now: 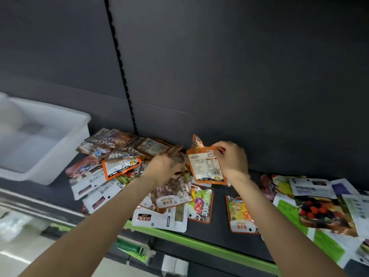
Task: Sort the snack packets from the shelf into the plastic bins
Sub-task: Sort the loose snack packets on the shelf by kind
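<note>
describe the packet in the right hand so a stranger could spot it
Start at the dark shelf with the green front edge. Near its back panel, the right hand pinches an orange-edged white packet. It alone is lifted off the pile, printed back and barcode showing.

Orange-edged packet, held up: barcode and a nutrition table, print too small to read. Other packets carry Chinese characters, upside down and blurred.
</note>
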`<state>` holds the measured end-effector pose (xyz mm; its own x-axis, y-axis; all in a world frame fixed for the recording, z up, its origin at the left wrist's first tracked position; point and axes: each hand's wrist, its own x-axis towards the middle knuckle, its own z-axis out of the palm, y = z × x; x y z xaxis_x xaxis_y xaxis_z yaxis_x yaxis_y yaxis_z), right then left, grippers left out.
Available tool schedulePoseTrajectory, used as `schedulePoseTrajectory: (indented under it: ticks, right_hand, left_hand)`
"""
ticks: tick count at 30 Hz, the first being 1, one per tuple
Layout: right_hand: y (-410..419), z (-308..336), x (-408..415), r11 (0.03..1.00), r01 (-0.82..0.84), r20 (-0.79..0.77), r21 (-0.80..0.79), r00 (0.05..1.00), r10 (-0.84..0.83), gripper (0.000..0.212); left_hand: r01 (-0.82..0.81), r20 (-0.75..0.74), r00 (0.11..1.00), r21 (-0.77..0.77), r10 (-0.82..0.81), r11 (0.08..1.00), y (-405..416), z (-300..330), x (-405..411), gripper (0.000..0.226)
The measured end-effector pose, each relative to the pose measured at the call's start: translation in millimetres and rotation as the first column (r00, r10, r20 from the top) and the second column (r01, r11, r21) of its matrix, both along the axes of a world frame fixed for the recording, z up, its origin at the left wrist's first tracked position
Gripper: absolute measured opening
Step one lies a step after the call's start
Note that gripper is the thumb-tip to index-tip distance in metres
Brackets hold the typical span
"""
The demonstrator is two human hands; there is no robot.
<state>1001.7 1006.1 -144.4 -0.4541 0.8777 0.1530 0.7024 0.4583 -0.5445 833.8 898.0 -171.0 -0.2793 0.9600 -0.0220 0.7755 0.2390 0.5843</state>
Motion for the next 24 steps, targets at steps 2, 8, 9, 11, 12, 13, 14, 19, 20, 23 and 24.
schedulePoseTrajectory:
  ticks: [2, 8, 9, 11, 12, 13, 14, 19, 20, 23, 24]
  right_hand:
    - [-7, 6, -22, 0.999, -0.038, -0.126, 0.021, 0.991, 0.04, 0.013]
    - [-26, -5, -104, 0.967, -0.088, -0.506, -0.239, 0.861, -0.047, 0.016]
    - [-28, -16, -115, 0.943, -0.078, -0.442, -0.324, 0.894, -0.078, 0.026]
    - [-30, -39, -129, 0.9, -0.025, -0.199, -0.436, 0.978, -0.069, 0.051]
    - [-32, -47, -131, 0.895, -0.008, -0.104, -0.445, 0.994, -0.043, 0.06]
    - [-34, -52, -130, 0.896, -0.005, -0.048, -0.444, 0.999, -0.018, 0.064]
    - [-37, -55, -126, 0.903, -0.027, -0.019, -0.429, 1.0, 0.021, 0.067]
    - [-45, -69, -102, 0.896, -0.245, 0.169, -0.37, 0.931, 0.324, 0.075]
    - [-46, -72, -102, 0.894, -0.253, 0.217, -0.37, 0.912, 0.348, 0.079]
    - [-46, -83, -109, 0.904, -0.229, 0.322, -0.361, 0.879, 0.352, 0.087]
    - [-47, -84, -112, 0.913, -0.221, 0.339, -0.344, 0.877, 0.34, 0.087]
  left_hand:
    - [-0.025, 0.093, 0.995, 0.078, 0.018, 0.997, -5, 3, -13, 0.061]
    - [-0.067, -0.204, 0.972, 0.222, 0.113, 0.973, -24, -6, -58, 0.098]
    - [-0.048, -0.303, 0.948, 0.183, 0.103, 0.982, -26, -9, -67, 0.097]
    - [-0.006, -0.457, 0.89, -0.022, -0.004, 1.0, -26, -13, -81, 0.092]
    - [0.004, -0.498, 0.864, -0.144, -0.076, 0.99, -25, -18, -87, 0.085]
    - [0.003, -0.505, 0.853, -0.248, -0.131, 0.969, -24, -21, -92, 0.078]
    - [-0.008, -0.486, 0.86, -0.315, -0.154, 0.949, -23, -24, -96, 0.072]
    - [-0.099, -0.502, 0.862, -0.293, -0.065, 0.951, -28, -35, -119, 0.061]
    - [-0.111, -0.492, 0.87, -0.271, -0.038, 0.956, -29, -34, -122, 0.06]
    - [-0.056, -0.412, 0.911, -0.158, -0.014, 0.986, -32, -33, -118, 0.054]
    - [0.011, -0.399, 0.916, -0.085, -0.044, 0.996, -33, -35, -112, 0.053]
